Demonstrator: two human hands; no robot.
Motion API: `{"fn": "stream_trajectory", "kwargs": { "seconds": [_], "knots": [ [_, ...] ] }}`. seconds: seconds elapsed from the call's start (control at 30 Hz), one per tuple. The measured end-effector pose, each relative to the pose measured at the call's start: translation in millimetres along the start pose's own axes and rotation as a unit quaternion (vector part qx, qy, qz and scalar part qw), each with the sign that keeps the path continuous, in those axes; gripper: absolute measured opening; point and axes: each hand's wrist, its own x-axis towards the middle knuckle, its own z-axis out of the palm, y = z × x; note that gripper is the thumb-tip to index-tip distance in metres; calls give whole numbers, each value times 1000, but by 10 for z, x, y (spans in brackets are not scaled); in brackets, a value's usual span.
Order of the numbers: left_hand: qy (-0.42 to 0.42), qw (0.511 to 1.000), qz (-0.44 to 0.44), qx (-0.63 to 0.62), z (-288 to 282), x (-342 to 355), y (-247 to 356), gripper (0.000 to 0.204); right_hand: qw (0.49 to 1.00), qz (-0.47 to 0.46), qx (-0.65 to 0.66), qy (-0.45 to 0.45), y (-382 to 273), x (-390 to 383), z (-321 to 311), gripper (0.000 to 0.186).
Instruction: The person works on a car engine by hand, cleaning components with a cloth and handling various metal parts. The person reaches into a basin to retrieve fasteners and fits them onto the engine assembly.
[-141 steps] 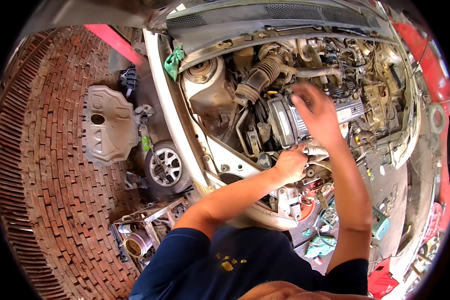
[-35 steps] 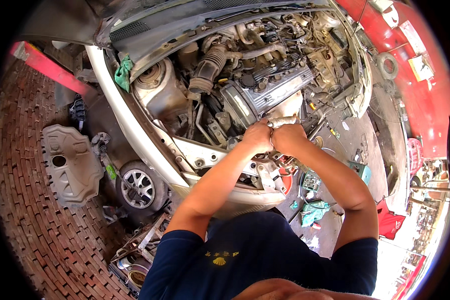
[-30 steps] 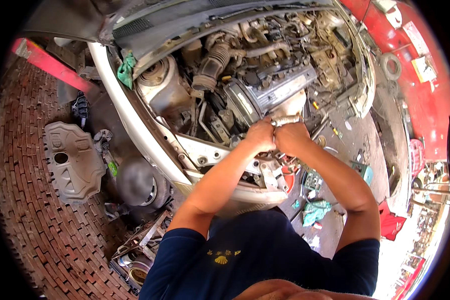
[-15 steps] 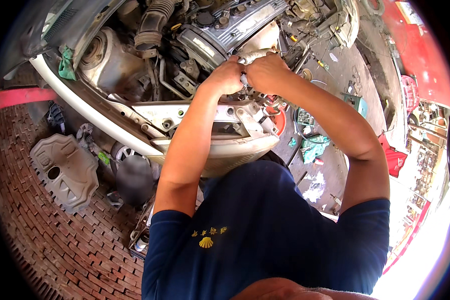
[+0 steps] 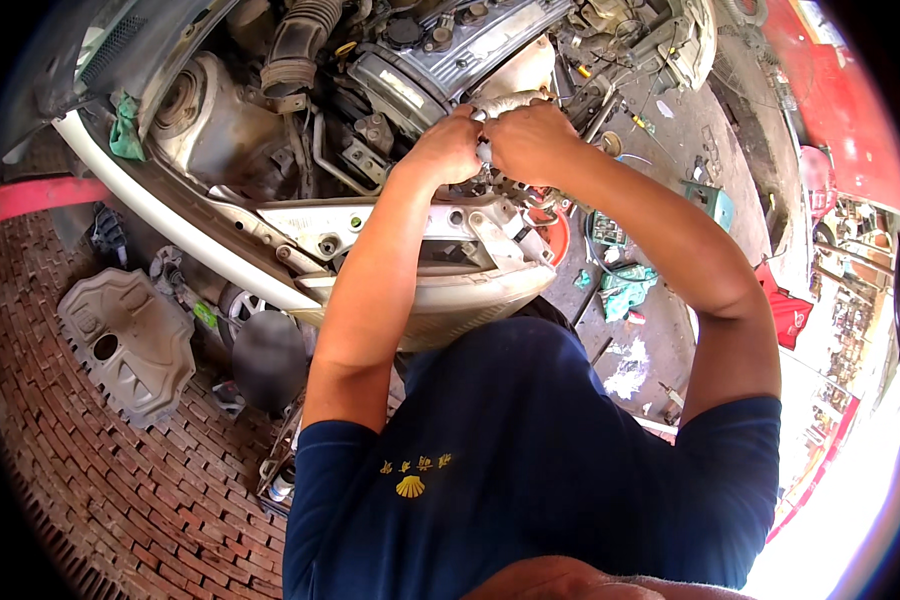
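My left hand (image 5: pixel 448 146) and my right hand (image 5: pixel 533 145) are side by side over the front of the car's open engine bay, both with fingers closed. A short, pale grey rounded piece (image 5: pixel 484 151) shows in the gap between them; its kind is hard to tell, as my fingers cover most of it. Just beyond the hands is the engine (image 5: pixel 470 55) with its silver ribbed cover. A pale, dusty heat shield (image 5: pixel 522 72) slopes down from the engine towards my right hand. Under my wrists lies the white front crossmember (image 5: pixel 310 222).
A ribbed air hose (image 5: pixel 303 42) rises at the upper left. A green rag (image 5: pixel 127 128) hangs by the white fender (image 5: pixel 160 215). On the brick floor lies a grey oil pan-like cover (image 5: pixel 130 340). An orange bucket (image 5: pixel 553 238) and a green cloth (image 5: pixel 627 290) are at right.
The whole view has shifted slightly. Both hands stay closed at the same spot by the engine, with hardly any movement.
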Motion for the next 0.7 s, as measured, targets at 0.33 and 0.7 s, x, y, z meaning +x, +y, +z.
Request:
{"fn": "stream_trajectory", "kwargs": {
  "seconds": [0.33, 0.7],
  "knots": [
    [-2, 1000, 17, -5, 9, -14, -25, 37, 985, 12, -38, -166, -63, 76, -143, 17],
    [9, 1000, -8, -10, -13, -35, 45, 35, 997, -54, -40, 31, 50, -17, 90, 25]
  ]
}}
